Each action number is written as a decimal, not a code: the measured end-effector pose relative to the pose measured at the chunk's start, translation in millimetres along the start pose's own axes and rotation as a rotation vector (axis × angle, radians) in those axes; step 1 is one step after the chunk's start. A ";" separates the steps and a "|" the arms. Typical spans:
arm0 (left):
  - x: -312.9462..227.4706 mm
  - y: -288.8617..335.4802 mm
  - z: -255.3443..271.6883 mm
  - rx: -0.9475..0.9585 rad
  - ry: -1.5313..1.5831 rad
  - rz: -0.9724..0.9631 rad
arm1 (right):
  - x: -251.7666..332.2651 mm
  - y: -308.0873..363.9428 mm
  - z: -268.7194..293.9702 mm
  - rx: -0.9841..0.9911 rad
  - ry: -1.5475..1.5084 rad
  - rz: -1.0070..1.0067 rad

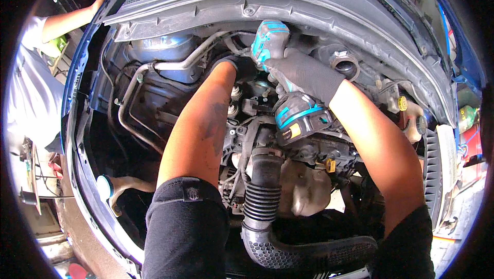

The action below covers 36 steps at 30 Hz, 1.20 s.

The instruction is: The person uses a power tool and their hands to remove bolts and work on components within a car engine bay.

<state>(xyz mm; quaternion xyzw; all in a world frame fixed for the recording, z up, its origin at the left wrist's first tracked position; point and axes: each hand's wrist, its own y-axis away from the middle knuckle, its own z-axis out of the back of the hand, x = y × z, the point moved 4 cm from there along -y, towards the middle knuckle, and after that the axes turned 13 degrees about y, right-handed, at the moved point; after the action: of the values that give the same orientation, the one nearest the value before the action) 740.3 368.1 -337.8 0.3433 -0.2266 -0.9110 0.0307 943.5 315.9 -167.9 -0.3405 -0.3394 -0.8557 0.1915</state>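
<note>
Currently mid-fastener: my gloved left hand reaches deep behind the engine, fingers hidden, so I cannot tell their state; my gloved right hand is wrapped tight around the grip of the teal-and-black cordless impact driver, nose aimed rearward. Next, likely steadying the bit squarely before triggering. Driver casing scuffed.

Both forearms are reaching up from the lower edge toward the upper centre of the frame, bare between black sleeves and dark gloves. The right hand is curling closed in a firm grip, while the left hand is reaching just beside it, fingers hidden.
</note>
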 end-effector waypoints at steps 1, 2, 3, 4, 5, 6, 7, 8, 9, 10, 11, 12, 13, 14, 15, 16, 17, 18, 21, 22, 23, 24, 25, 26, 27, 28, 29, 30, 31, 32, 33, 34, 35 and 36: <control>6.8 -1.3 0.6 -0.014 0.039 0.024 | 4.3 2.8 -2.8 -0.002 -0.012 0.015; 3.9 0.8 0.0 -0.019 0.062 0.028 | 5.7 3.9 -3.2 -0.009 -0.026 0.024; -10.1 5.7 -1.2 -0.022 0.054 0.010 | 1.9 4.3 0.5 -0.028 -0.017 0.015; -24.9 10.5 -3.3 -0.030 0.036 -0.016 | -2.2 4.4 4.3 -0.046 -0.009 0.006; -37.1 20.1 -0.5 -0.049 0.037 -0.033 | -2.5 5.6 6.1 -0.060 0.000 0.005; -43.8 18.5 1.1 -0.063 0.045 -0.057 | -8.1 0.8 10.9 -0.057 0.103 0.126; -50.4 17.0 1.3 -0.081 0.053 -0.079 | -20.2 -8.2 17.6 -0.055 0.207 0.244; -15.3 13.4 1.4 -0.137 0.111 -0.107 | -14.5 -11.7 9.3 -0.024 0.243 0.282; 20.1 10.3 1.7 -0.196 0.167 -0.136 | -8.7 -15.2 0.8 0.006 0.279 0.322; 49.2 9.7 2.8 -0.252 0.223 -0.170 | 4.5 -8.1 -4.1 0.030 0.255 0.251; 38.5 6.0 1.8 -0.213 0.237 -0.152 | 6.1 -1.0 2.9 0.026 0.238 0.153; 23.8 5.4 4.1 -0.179 0.246 -0.138 | 10.8 7.8 9.1 0.012 0.234 0.166; -39.4 16.1 -0.1 -0.034 0.208 -0.070 | 0.4 17.6 22.7 -0.027 0.227 0.139; -34.3 27.7 6.1 -0.039 0.171 -0.052 | 11.4 23.7 17.4 -0.020 0.220 0.177; -32.3 28.5 6.2 -0.029 0.137 -0.044 | 11.9 17.9 13.5 -0.072 0.251 0.285; -30.6 28.7 6.5 -0.028 0.108 -0.031 | 4.4 3.5 4.2 -0.124 0.281 0.393; -31.3 24.4 5.9 -0.029 0.084 -0.036 | -3.8 -9.3 -2.4 -0.175 0.327 0.448; -23.1 25.9 5.3 -0.043 0.052 -0.021 | -9.0 -22.6 -12.5 -0.219 0.363 0.517; -17.4 12.0 2.3 -0.048 0.018 -0.024 | -11.3 -23.8 -25.0 -0.339 0.469 0.450; -15.9 11.4 2.4 -0.051 0.010 -0.025 | -11.6 -16.7 -29.1 -0.380 0.471 0.407; -13.7 12.1 2.3 -0.054 0.000 -0.019 | -12.8 -10.4 -34.2 -0.418 0.469 0.365; -11.8 12.6 1.3 -0.056 -0.010 -0.012 | -10.1 3.8 -40.2 -0.545 0.453 0.284; -11.1 11.8 0.7 -0.055 -0.010 -0.016 | -15.3 -1.0 -39.5 -0.509 0.422 0.246; -8.3 16.5 2.7 -0.065 -0.024 -0.003 | -16.0 -3.2 -38.4 -0.478 0.386 0.218; -12.4 13.7 1.7 -0.058 -0.029 -0.013 | -10.2 4.0 -35.7 -0.379 0.252 0.155; -13.8 13.2 -0.4 -0.051 -0.030 -0.016 | -4.0 12.5 -31.9 -0.279 0.118 0.094; -11.3 15.6 0.5 -0.060 -0.040 -0.007 | 3.5 19.7 -31.1 -0.174 -0.014 0.047; -12.3 20.2 5.9 -0.070 -0.057 -0.002 | -9.9 3.2 -32.5 -0.210 0.183 0.264; -28.3 7.9 3.7 -0.054 -0.059 -0.036 | -34.3 -13.4 -27.6 -0.304 0.389 0.439; -24.4 9.1 2.6 -0.059 -0.066 -0.029 | -33.1 -15.3 -30.0 -0.305 0.376 0.458; -21.9 8.9 3.8 -0.059 -0.069 -0.027 | -33.1 -15.5 -30.9 -0.348 0.439 0.459; -18.3 9.9 3.6 -0.058 -0.076 -0.021 | -33.0 -15.9 -31.9 -0.393 0.499 0.458; -12.5 13.2 3.6 -0.062 -0.081 -0.013 | -23.3 -7.6 -38.4 -0.475 0.631 0.444; -8.3 15.2 2.7 -0.066 -0.088 -0.005 | -17.1 -6.7 -38.7 -0.482 0.670 0.457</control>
<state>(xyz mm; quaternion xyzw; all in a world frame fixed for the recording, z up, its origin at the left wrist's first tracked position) 743.3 357.3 -324.4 0.3025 -0.1968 -0.9321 0.0296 934.0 294.7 -203.9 -0.1464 0.0331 -0.9088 0.3893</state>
